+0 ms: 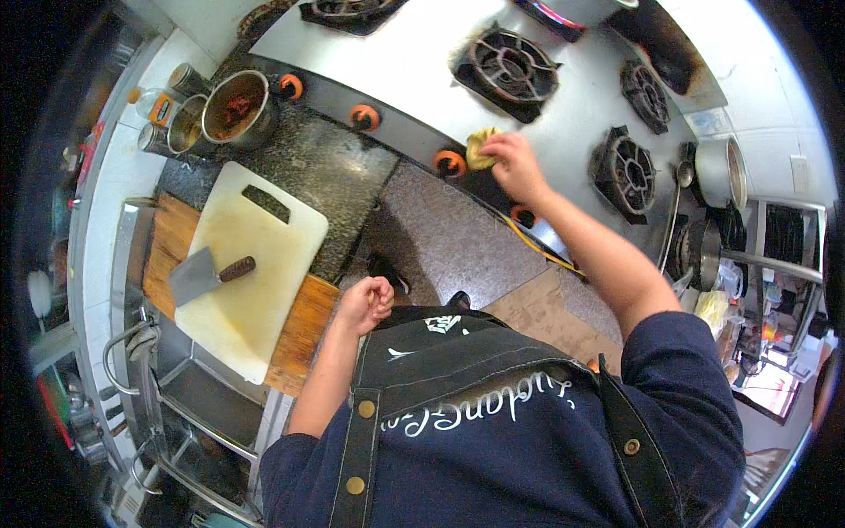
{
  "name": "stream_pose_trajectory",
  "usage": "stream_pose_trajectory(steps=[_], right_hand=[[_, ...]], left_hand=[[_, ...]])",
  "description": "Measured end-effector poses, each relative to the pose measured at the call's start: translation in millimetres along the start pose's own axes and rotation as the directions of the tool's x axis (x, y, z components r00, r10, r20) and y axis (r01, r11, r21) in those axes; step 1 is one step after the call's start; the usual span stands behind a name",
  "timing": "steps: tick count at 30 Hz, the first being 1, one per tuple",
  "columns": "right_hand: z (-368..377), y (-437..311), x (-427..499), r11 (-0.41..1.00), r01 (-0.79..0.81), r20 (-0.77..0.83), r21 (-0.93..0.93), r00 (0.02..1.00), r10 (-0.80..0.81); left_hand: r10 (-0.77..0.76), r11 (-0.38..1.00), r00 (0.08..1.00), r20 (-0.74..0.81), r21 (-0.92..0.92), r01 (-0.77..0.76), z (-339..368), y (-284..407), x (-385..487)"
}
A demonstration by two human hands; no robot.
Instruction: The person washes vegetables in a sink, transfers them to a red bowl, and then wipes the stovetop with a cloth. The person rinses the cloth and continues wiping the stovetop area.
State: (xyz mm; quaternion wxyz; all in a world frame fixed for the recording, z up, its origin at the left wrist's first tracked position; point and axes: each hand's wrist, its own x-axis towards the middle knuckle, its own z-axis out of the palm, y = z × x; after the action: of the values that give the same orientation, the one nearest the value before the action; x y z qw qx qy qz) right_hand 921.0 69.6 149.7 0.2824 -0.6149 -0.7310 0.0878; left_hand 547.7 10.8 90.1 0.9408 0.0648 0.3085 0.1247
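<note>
My right hand (518,165) grips a crumpled yellow cloth (480,149) at the front edge of the steel gas stovetop (422,86). The cloth is just beside an orange-ringed control knob (449,164). Close to my apron, my left hand (368,305) hangs with its fingers curled; nothing shows in it. To its left, a white plastic cutting board (264,290) rests on a wooden board (300,330). A cleaver (211,274) with a dark handle lies across the cutting board.
Cast-iron burner grates (508,69) stand on the stovetop. A metal pot (236,109) with reddish contents sits on the dark stone counter (330,171), by smaller containers. Sink basins (211,402) are at lower left. A yellow hose (528,239) runs below the stove's front; pots (719,175) stand right.
</note>
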Motion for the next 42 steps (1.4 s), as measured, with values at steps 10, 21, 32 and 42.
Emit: stream_pose_trajectory(steps=[10,21,32,42], right_hand=[[102.9,-10.8,-103.0,0.876,0.155,0.332,-0.457,0.943,0.006],[-40.9,5.3,-179.0,0.978,-0.030,-0.200,-0.206,0.980,-0.012],[-24.3,-3.0,-324.0,0.889,-0.447,-0.068,0.105,0.888,0.454],[6.3,39.8,-401.2,0.683,-0.728,-0.542,0.051,0.555,0.632]], left_hand=[[-0.152,0.982,0.981,-0.122,0.097,0.164,73.7,-113.4,51.7],[-0.005,0.991,0.976,-0.219,0.127,0.034,81.3,-118.0,82.3],[0.088,0.781,0.964,-0.250,0.618,0.089,180.9,-69.0,200.8],[0.339,-0.884,0.848,0.407,0.445,0.140,222.5,-74.1,205.4]])
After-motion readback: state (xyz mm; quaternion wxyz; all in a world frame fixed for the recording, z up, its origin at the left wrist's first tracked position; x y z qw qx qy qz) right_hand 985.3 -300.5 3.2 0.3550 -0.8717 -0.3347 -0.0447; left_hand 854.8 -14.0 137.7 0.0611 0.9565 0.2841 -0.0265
